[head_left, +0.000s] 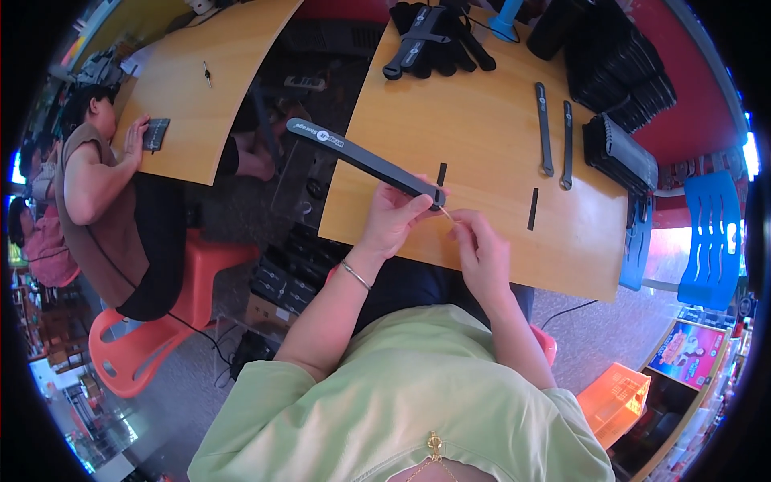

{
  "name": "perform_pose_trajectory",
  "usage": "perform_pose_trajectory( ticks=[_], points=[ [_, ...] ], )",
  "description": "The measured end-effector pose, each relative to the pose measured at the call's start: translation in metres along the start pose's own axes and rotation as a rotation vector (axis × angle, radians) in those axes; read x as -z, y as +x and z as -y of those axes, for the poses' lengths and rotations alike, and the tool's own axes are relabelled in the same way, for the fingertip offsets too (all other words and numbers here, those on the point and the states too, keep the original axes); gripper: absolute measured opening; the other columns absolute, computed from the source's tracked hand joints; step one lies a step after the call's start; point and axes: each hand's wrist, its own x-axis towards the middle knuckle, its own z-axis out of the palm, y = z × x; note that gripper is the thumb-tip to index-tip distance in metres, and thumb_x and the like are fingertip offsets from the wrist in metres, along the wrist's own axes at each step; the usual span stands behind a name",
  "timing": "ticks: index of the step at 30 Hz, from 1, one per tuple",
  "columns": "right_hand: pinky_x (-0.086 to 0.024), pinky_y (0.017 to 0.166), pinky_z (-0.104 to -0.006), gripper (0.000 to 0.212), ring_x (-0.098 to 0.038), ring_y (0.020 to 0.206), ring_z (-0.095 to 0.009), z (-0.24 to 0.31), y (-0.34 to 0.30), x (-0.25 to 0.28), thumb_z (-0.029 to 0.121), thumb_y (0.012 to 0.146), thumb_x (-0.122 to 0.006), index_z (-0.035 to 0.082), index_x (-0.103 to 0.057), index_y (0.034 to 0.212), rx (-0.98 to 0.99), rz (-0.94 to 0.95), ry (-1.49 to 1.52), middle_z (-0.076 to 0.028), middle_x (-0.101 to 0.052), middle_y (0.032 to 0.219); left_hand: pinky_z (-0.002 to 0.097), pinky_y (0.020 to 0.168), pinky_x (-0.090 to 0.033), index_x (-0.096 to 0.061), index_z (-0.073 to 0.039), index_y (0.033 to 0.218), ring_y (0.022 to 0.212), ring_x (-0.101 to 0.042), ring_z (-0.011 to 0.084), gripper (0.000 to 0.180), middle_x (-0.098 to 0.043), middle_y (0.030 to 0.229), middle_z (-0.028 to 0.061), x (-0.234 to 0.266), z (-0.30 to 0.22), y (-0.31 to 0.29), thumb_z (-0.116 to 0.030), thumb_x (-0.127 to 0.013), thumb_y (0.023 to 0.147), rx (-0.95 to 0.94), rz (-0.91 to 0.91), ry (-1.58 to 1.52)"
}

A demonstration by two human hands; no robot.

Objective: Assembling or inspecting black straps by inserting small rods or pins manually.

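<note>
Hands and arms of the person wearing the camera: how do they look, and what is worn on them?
Both forearms are bare and enter from the lower edge. The left hand and right hand wear no gloves, and no rings are visible. A thin silver bangle circles the left wrist. Short, loose sleeves of a light green shirt cover the upper arms. The right wrist carries nothing.

The picture is bright, with soft light and only faint shadows. The wooden table (490,153) just past the fingers (418,205) looks sharp and clear. Far from the fingers, the round edges bend, go blurry and turn black. Bright white glare glows far off at both sides.
</note>
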Motion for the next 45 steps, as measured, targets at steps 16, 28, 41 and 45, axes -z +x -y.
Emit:
perform_pose_trajectory(
  ticks=[16, 28, 41, 45],
  points=[
    [-0.045, 0.049, -0.0277, 0.009, -0.061, 0.056, -0.018, -0.001, 0.006, -0.004, 0.010, 0.085, -0.058, 0.009, -0.060, 0.094, -0.034, -0.032, -0.045, -0.006, -0.061, 0.067, 0.0383, 0.082, -0.055, -0.057, -0.007, 0.104, 0.100, -0.061, 0.0267, 0.027, -0.062, 0.099, 0.0114, -0.002, 0.006, -0.001, 0.001, -0.065, 0.080, -0.130, -0.080, 0.083],
    [-0.045, 0.050, -0.0323, 0.006, -0.061, 0.059, -0.023, 0.002, 0.004, -0.004, 0.015, 0.084, -0.059, 0.013, -0.060, 0.090, 0.155, -0.185, -0.407, -0.004, -0.064, 0.071, 0.0365, 0.079, -0.056, -0.052, -0.005, 0.104, 0.094, -0.063, 0.0236, 0.029, -0.062, 0.096, 0.0112, -0.005, 0.009, -0.001, 0.004, -0.065, 0.080, -0.194, -0.126, 0.177],
    [-0.046, 0.052, -0.0316, 0.008, -0.060, 0.055, -0.021, 0.004, 0.003, -0.008, 0.016, 0.088, -0.054, 0.009, -0.056, 0.093, -0.109, -0.027, -0.180, -0.004, -0.062, 0.064, 0.0381, 0.083, -0.054, -0.054, -0.005, 0.108, 0.097, -0.062, 0.0248, 0.028, -0.063, 0.099, 0.0121, -0.002, 0.011, -0.001, 0.001, -0.063, 0.083, -0.240, -0.082, 0.260],
    [-0.045, 0.053, -0.0288, 0.011, -0.060, 0.058, -0.017, -0.008, 0.007, -0.009, 0.017, 0.091, -0.051, 0.008, -0.055, 0.096, -0.229, 0.072, 0.158, -0.007, -0.060, 0.064, 0.0388, 0.084, -0.054, -0.053, -0.004, 0.108, 0.099, -0.061, 0.0254, 0.027, -0.063, 0.099, 0.0116, -0.005, 0.012, -0.002, 0.002, -0.062, 0.083, -0.249, -0.086, 0.236]
  ],
)
